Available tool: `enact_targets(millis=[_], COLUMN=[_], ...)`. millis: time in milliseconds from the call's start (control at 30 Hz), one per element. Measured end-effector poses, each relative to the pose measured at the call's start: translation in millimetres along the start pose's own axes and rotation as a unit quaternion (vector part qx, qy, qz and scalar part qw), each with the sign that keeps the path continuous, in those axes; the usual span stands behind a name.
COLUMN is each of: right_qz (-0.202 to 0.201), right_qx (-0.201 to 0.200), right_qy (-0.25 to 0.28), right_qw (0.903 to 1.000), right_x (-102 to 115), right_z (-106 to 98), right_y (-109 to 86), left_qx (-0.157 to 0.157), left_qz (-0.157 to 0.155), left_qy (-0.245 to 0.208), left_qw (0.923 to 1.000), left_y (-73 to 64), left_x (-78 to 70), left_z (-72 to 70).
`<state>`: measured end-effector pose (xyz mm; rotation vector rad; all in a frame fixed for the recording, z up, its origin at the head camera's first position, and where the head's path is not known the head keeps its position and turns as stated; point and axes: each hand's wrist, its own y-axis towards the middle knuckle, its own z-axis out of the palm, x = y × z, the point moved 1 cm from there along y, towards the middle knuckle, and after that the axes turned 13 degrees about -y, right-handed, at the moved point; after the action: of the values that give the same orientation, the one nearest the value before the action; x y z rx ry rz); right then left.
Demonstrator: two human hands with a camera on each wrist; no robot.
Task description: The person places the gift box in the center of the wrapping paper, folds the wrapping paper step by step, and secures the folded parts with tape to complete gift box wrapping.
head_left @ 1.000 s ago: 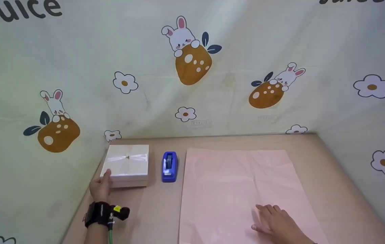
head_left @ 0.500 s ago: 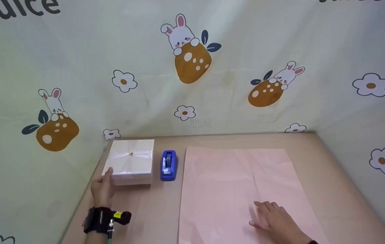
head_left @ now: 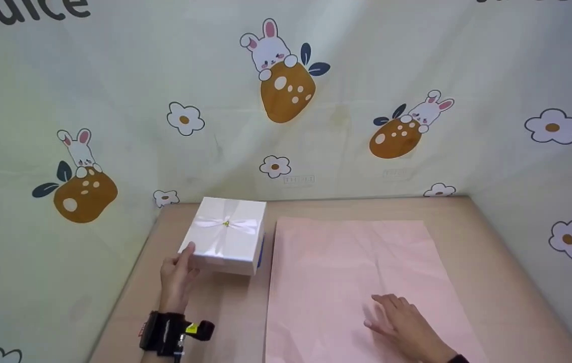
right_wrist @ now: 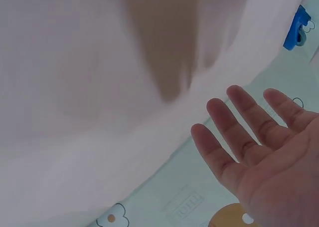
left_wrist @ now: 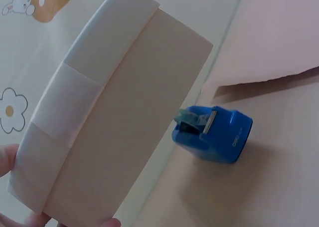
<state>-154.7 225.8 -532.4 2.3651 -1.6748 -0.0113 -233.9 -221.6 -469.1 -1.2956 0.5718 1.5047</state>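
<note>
My left hand (head_left: 177,277) grips a white gift box (head_left: 223,239) by its near left corner, thumb on the lid and fingers underneath. A white ribbon crosses the lid, with a small gold piece at its centre. In the left wrist view the box (left_wrist: 119,102) is tilted and raised over the table, its underside showing. My right hand (head_left: 406,325) hovers over a pink sheet of paper (head_left: 336,272), fingers relaxed and holding nothing. The right wrist view shows that hand (right_wrist: 264,157) with its fingers spread and its shadow on the paper.
A blue tape dispenser (left_wrist: 214,134) stands on the table between box and paper; in the head view the box hides most of it. Behind the table (head_left: 472,242) hangs a backdrop (head_left: 336,141) printed with rabbits and flowers, which also runs along both sides.
My left hand has lifted the gift box off the table and carried it right, so it now covers the tape dispenser. My right hand has shifted slightly left and forward.
</note>
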Motion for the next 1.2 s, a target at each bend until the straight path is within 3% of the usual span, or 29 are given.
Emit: enact_targets(millis=[200,400,633,767,967,1200], right_qz=[0.048,0.098,0.098,0.095,0.088,0.125], right_qx=[0.022,0.050,0.049,0.051,0.027,0.031], right_qy=[0.118,0.238,0.337,0.364,0.377,0.413], right_qw=[0.9916,0.9650,0.9350,0.9251,0.9215,0.9014], right_x=[9.3,26.4,49.1,59.7,69.3,74.1], right_z=[-0.1,-3.2,-3.1,-2.4,-0.8,-1.4], right_y=[8.2,20.9,36.2,39.6,39.7,40.2], left_qx=[0.011,0.037,0.059,0.076,0.084,0.105], left_qz=[0.001,0.007,0.003,0.004,0.004,0.025], left_qy=[0.027,0.022,0.022,0.024,0.035,0.079], left_qw=[0.9996,0.9991,0.9980,0.9968,0.9958,0.9910], left_y=[-8.3,-22.9,-37.6,-47.3,-63.5,-79.1], left_x=[6.6,17.3,37.3,50.1,65.4,80.7], left_z=[18.5,35.4,56.5,66.9,82.7,95.0])
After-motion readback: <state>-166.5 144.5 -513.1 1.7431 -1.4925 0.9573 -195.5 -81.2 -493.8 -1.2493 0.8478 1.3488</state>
